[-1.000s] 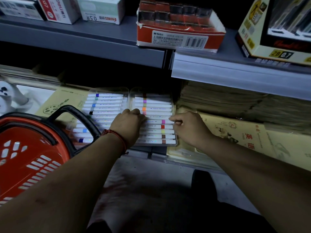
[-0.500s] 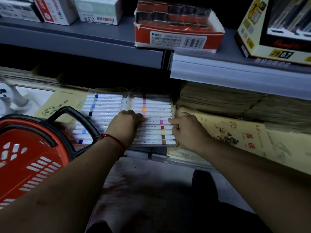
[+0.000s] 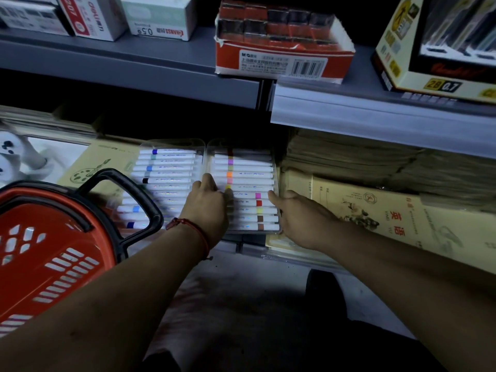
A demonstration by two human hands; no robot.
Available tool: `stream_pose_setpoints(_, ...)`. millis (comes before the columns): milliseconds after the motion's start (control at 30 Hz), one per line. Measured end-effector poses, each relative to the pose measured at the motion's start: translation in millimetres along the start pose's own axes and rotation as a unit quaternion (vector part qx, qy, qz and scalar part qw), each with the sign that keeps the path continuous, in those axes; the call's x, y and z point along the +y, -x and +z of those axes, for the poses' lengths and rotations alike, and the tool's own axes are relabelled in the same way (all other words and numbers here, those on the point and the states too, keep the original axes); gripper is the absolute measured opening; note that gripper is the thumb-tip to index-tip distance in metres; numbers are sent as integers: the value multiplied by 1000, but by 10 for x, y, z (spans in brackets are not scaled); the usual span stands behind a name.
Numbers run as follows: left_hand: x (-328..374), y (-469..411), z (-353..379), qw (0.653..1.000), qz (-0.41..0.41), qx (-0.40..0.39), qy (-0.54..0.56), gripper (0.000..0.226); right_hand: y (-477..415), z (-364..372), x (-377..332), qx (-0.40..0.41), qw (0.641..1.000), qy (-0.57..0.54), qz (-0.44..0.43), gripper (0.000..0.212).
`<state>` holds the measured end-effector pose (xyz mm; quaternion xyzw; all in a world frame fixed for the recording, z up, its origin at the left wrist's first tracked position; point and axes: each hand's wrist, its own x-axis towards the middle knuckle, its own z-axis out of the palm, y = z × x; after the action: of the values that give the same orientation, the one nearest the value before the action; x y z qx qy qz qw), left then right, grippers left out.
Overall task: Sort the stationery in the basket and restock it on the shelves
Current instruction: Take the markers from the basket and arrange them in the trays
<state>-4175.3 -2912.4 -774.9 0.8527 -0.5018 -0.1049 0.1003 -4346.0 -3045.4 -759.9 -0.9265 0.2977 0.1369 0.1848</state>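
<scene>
Your left hand (image 3: 206, 210) and right hand (image 3: 303, 221) grip the marker case (image 3: 247, 181) by its side edges on the lower shelf (image 3: 295, 257) at 12 o'clock. A second case (image 3: 166, 173) touches it at 9, and the red basket (image 3: 53, 264) sits at 8.

Light: dim overall, bluish cast. Brightest areas: right marker case (image 3: 249, 170), pale shelf lip (image 3: 375, 114). Shadow: near-black recess beneath the upper shelf (image 3: 134, 57); lower frame murky. Blur: red basket (image 3: 53, 264) smeared, print on the orange box (image 3: 281, 63) soft. Edges: wide-angle bowing.
</scene>
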Motion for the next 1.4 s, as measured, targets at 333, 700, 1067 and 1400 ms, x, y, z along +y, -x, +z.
stream_pose_setpoints(333, 106, 104, -249, 973, -123, 8, 195, 62, -48, -9, -32, 80, 930, -345, 98, 29)
stream_pose_setpoints(700, 55, 110, -353, 878, -194, 15, 437, 42, -113, -50, -46, 53, 914, -379, 134, 32)
stream_pose_setpoints(1067, 25, 98, -300, 868, -198, 35, 454, 37, -153, -4, -75, 123, 950, -261, 120, 33)
stream_pose_setpoints(1400, -46, -40, -178, 822, -206, 90, 524, 21, -216, 43, -119, 93, 967, -214, 105, 61)
